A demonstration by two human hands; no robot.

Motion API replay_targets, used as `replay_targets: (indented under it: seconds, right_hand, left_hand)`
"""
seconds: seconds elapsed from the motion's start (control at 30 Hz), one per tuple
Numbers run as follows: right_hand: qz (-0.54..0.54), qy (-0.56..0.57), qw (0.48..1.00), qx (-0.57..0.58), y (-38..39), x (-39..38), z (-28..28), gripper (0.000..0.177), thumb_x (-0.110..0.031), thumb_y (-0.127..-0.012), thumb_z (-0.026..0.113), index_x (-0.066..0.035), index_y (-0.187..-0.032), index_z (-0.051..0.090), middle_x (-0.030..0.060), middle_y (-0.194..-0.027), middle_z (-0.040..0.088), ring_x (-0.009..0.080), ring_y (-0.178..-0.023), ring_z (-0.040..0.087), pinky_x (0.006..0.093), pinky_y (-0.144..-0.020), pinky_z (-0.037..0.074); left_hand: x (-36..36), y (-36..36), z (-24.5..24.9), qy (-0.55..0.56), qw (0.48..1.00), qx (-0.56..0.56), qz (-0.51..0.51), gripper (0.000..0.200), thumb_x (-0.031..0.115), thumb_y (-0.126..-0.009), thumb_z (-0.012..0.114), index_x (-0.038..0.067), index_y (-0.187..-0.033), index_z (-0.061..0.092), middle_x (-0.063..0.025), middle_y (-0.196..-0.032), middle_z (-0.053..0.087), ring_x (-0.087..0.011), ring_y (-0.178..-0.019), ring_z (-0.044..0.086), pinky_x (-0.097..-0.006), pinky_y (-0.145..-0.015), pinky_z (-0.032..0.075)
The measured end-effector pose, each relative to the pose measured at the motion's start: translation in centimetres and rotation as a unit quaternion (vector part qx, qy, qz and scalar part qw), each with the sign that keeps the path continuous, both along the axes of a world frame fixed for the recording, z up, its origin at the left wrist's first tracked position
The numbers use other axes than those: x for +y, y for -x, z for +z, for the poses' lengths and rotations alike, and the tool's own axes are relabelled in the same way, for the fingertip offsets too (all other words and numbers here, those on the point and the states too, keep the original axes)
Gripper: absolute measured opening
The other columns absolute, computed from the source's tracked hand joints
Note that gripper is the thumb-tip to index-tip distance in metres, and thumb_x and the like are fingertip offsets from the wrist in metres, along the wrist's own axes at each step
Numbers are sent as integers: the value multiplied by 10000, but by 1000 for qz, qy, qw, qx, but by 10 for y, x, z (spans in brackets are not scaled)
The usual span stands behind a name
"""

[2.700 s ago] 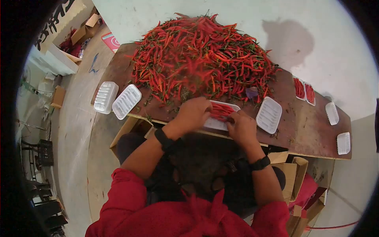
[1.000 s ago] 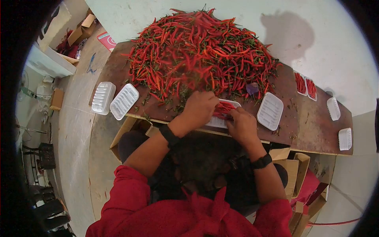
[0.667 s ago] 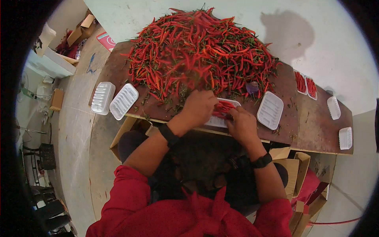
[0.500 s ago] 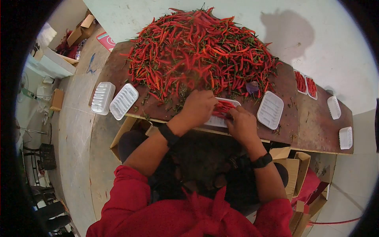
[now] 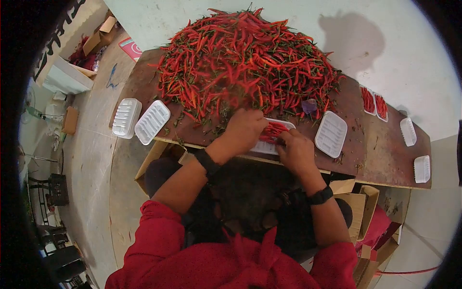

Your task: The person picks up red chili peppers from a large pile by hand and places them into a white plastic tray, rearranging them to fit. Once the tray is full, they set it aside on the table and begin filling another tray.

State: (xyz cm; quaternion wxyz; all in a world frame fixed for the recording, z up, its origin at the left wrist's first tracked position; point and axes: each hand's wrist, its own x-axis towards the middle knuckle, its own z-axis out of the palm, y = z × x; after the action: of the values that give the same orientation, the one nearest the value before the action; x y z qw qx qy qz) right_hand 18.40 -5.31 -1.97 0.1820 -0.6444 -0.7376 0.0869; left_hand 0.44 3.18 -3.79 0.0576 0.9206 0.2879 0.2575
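A white foam tray [image 5: 263,148] lies at the table's front edge, partly covered by my hands. Red chilies [image 5: 275,129] lie lengthwise side by side in its upper part. My left hand [image 5: 244,129] is closed at the left ends of these chilies, its fingertips hidden against them. At their right ends, my right hand [image 5: 295,150] pinches with thumb and fingers. Behind the tray rises a large heap of red chilies [image 5: 250,62] with green stems.
A ribbed white tray [image 5: 331,135] lies to the right. Stacked trays [image 5: 126,118] and another tray [image 5: 152,123] are at the left. Filled chili trays [image 5: 381,107] stand against the wall, with more trays [image 5: 422,169] at the far right. Open cardboard boxes [image 5: 350,212] sit below the table.
Both hands stay at the chilies in the tray, with hardly any shift of the fingers. The whole view has moved very slightly.
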Motion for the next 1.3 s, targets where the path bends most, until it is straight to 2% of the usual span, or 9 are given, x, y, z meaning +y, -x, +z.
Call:
replay_targets:
  seconds: [0.03, 0.47, 0.57, 0.63, 0.73, 0.83, 1.0, 1.07, 1.3]
  right_hand:
    - [-1, 2, 1000, 3, 1, 0, 2, 225, -160, -695, 719, -83, -887, 629, 118, -853, 602, 341, -791, 617, 440, -682, 499]
    - [-11, 0, 1000, -2, 0, 0, 3, 215, -164, -705, 704, -68, -883, 632, 123, -863, 607, 339, -798, 619, 443, -681, 494]
    - [-10, -1, 1000, 24, -2, -1, 4, 205, -166, -712, 698, -70, -881, 636, 119, -846, 608, 328, -787, 623, 431, -666, 490]
    - [-11, -7, 999, 35, -2, -2, 7, 204, -168, -717, 696, -70, -886, 637, 119, -837, 608, 324, -776, 623, 426, -661, 488]
    - [-13, -13, 999, 37, -3, -3, 9, 204, -167, -725, 692, -69, -894, 636, 119, -826, 607, 321, -756, 621, 424, -657, 484]
    - [-15, -16, 999, 30, -2, -5, 10, 204, -163, -731, 691, -65, -900, 634, 120, -821, 606, 322, -743, 618, 426, -655, 483]
    - [-15, -20, 999, 33, -4, -7, 7, 204, -163, -737, 691, -59, -902, 631, 124, -826, 608, 327, -749, 618, 427, -651, 483]
    - [-12, -40, 999, 34, -4, -7, 7, 155, -187, -748, 670, -59, -822, 623, 137, -827, 611, 352, -738, 619, 455, -636, 504]
    - [0, -26, 999, 25, 0, -9, 7, 157, -193, -754, 657, -58, -829, 625, 142, -850, 617, 354, -773, 618, 463, -677, 503]
  left_hand:
    - [0, 1, 0, 17, 1000, 17, -1, 73, 104, -759, 552, 88, -821, 587, -97, -801, 530, -301, -793, 552, -417, -667, 414]
    - [5, 5, -3, 43, 999, -5, 5, 97, 108, -757, 581, 100, -850, 608, -96, -816, 549, -298, -825, 559, -412, -682, 438]
    - [22, 19, 4, -13, 1000, 11, 18, 147, 118, -762, 605, 85, -905, 621, -108, -854, 580, -305, -846, 578, -404, -710, 471]
    - [31, 29, 12, 6, 993, -35, 114, 188, 129, -783, 617, 60, -958, 620, -117, -879, 600, -324, -850, 596, -407, -724, 493]
    - [35, 37, 18, 47, 979, -64, 190, 220, 143, -796, 626, 48, -994, 606, -123, -916, 597, -345, -850, 604, -422, -732, 496]
    - [36, 36, 16, 55, 964, -13, 260, 244, 159, -798, 634, 71, -1022, 596, -128, -956, 589, -354, -853, 603, -439, -716, 500]
    - [37, 37, 6, 63, 962, 12, 266, 262, 183, -791, 640, 86, -1028, 586, -135, -980, 582, -357, -848, 605, -448, -704, 505]
    - [36, 38, 6, 61, 963, 12, 262, 250, 186, -791, 636, 89, -1016, 587, -133, -979, 582, -357, -844, 605, -449, -700, 506]
    - [38, 50, -8, 76, 969, 16, 235, 214, 179, -786, 627, 92, -977, 587, -135, -918, 621, -352, -854, 607, -448, -711, 497]
